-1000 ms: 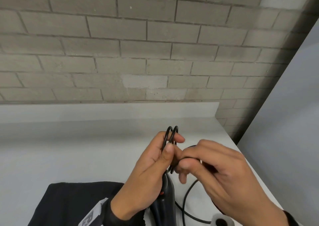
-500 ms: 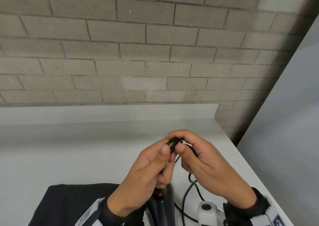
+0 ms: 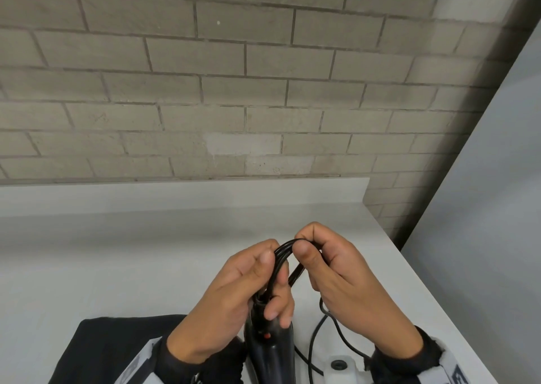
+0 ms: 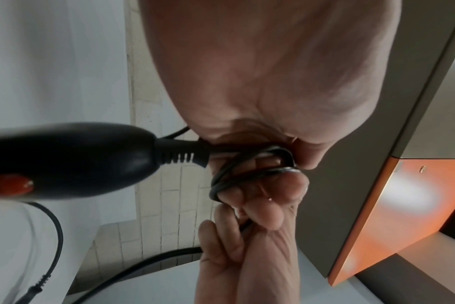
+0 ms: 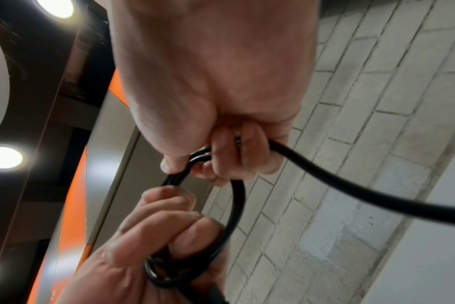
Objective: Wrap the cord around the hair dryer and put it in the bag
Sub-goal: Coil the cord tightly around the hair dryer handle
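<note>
A black hair dryer (image 3: 270, 351) with a red switch (image 3: 266, 336) points its handle end up near the bottom of the head view. Its black cord (image 3: 282, 254) is looped in several coils above the handle. My left hand (image 3: 251, 284) grips the lower part of the coils and the handle end (image 4: 179, 155). My right hand (image 3: 330, 263) pinches the top of the loop between thumb and fingers (image 5: 237, 156). Loose cord (image 3: 314, 342) trails down to the right. A black bag (image 3: 96, 351) lies on the table at lower left, under my left wrist.
A white table (image 3: 117, 266) runs to a grey brick wall (image 3: 234, 90) behind. The table's right edge drops off beside a grey panel (image 3: 483, 237). A white wrist camera mount (image 3: 339, 366) sits at the bottom right.
My right hand has come up from beside the left hand to the top of the coils and now pinches the loop there. The left hand has kept its hold.
</note>
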Tool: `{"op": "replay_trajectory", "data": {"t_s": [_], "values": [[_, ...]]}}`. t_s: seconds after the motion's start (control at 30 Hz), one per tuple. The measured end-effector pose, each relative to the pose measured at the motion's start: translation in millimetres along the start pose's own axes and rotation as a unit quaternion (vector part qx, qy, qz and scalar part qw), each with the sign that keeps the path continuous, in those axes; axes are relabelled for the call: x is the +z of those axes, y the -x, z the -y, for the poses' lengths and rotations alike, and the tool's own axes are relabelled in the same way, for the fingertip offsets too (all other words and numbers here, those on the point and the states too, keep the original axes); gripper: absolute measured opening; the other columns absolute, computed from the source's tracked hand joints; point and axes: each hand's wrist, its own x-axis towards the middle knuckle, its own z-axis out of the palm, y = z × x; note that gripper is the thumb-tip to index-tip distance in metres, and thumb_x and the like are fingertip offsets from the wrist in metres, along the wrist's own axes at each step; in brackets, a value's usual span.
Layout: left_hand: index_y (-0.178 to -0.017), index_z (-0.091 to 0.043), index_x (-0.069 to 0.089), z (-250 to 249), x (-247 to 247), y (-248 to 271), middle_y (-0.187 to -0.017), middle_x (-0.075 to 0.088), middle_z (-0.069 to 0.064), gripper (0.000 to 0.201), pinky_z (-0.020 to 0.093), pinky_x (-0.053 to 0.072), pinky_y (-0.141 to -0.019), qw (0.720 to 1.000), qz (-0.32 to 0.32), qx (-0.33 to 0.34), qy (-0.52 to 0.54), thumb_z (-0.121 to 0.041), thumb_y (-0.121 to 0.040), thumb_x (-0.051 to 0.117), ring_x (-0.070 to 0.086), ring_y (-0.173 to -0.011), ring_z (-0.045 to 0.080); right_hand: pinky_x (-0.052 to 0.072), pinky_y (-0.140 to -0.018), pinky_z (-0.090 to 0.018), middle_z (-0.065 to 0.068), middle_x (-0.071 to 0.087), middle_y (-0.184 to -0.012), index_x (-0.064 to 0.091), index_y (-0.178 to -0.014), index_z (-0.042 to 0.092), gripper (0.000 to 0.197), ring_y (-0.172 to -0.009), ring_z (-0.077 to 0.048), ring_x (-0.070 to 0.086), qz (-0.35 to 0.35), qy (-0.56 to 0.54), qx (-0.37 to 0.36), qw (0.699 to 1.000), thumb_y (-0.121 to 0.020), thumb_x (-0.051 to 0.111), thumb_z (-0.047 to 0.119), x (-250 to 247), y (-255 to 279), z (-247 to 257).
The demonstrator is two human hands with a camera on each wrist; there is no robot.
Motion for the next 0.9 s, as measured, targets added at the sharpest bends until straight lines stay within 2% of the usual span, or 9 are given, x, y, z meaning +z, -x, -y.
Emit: {"op": "replay_trajectory", "data": {"t_s": [0.17,0.3,0.4,0.47,0.53,0.63,0.73,0.83,0.9], "values": [[-0.083,-0.013,0.049,3,6,1,-0.052,0.036,-0.009,0.046,0.054,0.033,-0.051,0.999,-0.020,0.016,-0.027,-0.058,-0.095,0.049,0.038,-0.043,0.011,0.029,-0.043,-0.013,0.017,0.045,-0.054,0.055,-0.076,0.030,0.029,-0.045,-0.004,0.032,-0.027,-0.014,-0.001,1.000,-0.091,0.051,0.055,4,3,2],[-0.080,-0.017,0.050,4,15,1,-0.052,0.035,-0.011,0.049,0.028,0.030,-0.044,0.998,-0.059,0.020,-0.029,-0.065,-0.088,0.055,0.028,-0.041,0.006,0.029,-0.042,-0.009,0.016,0.051,-0.058,0.059,-0.079,0.030,0.031,-0.042,-0.002,0.035,-0.045,-0.046,-0.001,0.998,-0.088,0.053,0.059,10,4,-5],[-0.078,-0.020,0.052,5,17,1,-0.052,0.035,-0.011,0.048,0.021,0.033,-0.041,0.996,-0.087,0.023,-0.003,-0.068,-0.084,0.058,0.028,-0.040,0.005,0.033,-0.045,-0.020,0.005,0.053,-0.060,0.062,-0.096,0.028,0.040,-0.046,-0.009,0.037,-0.049,-0.060,0.014,0.997,-0.083,0.057,0.065,9,8,-14],[-0.078,-0.018,0.053,5,15,0,-0.050,0.033,-0.009,0.051,0.021,0.034,-0.040,0.994,-0.106,0.029,0.023,-0.068,-0.082,0.061,0.026,-0.037,0.007,0.043,-0.053,-0.025,0.007,0.059,-0.073,0.060,-0.105,0.027,0.039,-0.055,-0.015,0.047,-0.054,-0.045,0.030,0.997,-0.083,0.061,0.059,8,14,-26],[-0.078,-0.016,0.052,5,11,0,-0.049,0.031,-0.007,0.053,0.021,0.033,-0.039,0.990,-0.124,0.032,0.050,-0.068,-0.081,0.063,0.024,-0.035,0.009,0.051,-0.068,-0.027,0.002,0.065,-0.082,0.061,-0.106,0.028,0.021,-0.067,-0.015,0.059,-0.045,-0.043,0.061,0.996,-0.088,0.065,0.040,6,23,-45],[-0.081,-0.015,0.055,5,6,-1,-0.049,0.029,-0.005,0.054,0.022,0.031,-0.037,0.984,-0.154,0.036,0.078,-0.068,-0.078,0.066,0.023,-0.035,0.009,0.047,-0.085,-0.027,-0.006,0.067,-0.074,0.061,-0.103,0.025,0.010,-0.077,-0.012,0.065,0.013,-0.043,0.118,0.992,-0.094,0.060,0.024,9,44,-71],[-0.085,-0.015,0.058,7,6,-1,-0.049,0.030,-0.004,0.053,0.025,0.034,-0.039,0.979,-0.177,0.045,0.091,-0.067,-0.078,0.067,0.024,-0.035,0.010,0.050,-0.084,-0.022,0.001,0.067,-0.073,0.060,-0.099,0.039,0.012,-0.075,-0.009,0.064,0.025,-0.015,0.158,0.987,-0.093,0.054,0.030,17,66,-87],[-0.087,-0.016,0.060,9,8,-1,-0.049,0.035,-0.002,0.039,0.031,0.027,-0.044,0.978,-0.176,0.052,0.103,-0.054,-0.084,0.064,0.026,-0.036,0.011,0.047,-0.081,-0.015,0.018,0.068,-0.087,0.043,-0.105,0.062,0.024,-0.082,-0.001,0.064,-0.050,0.121,0.166,0.977,-0.091,0.050,0.044,21,80,-99],[-0.088,-0.017,0.062,8,8,-1,-0.050,0.036,0.000,0.030,0.032,0.029,-0.045,0.975,-0.180,0.053,0.117,-0.047,-0.085,0.059,0.025,-0.035,0.011,0.042,-0.079,-0.005,0.028,0.065,-0.093,0.034,-0.103,0.072,0.034,-0.087,0.009,0.060,-0.105,0.224,0.142,0.958,-0.094,0.050,0.044,23,85,-100]]}}
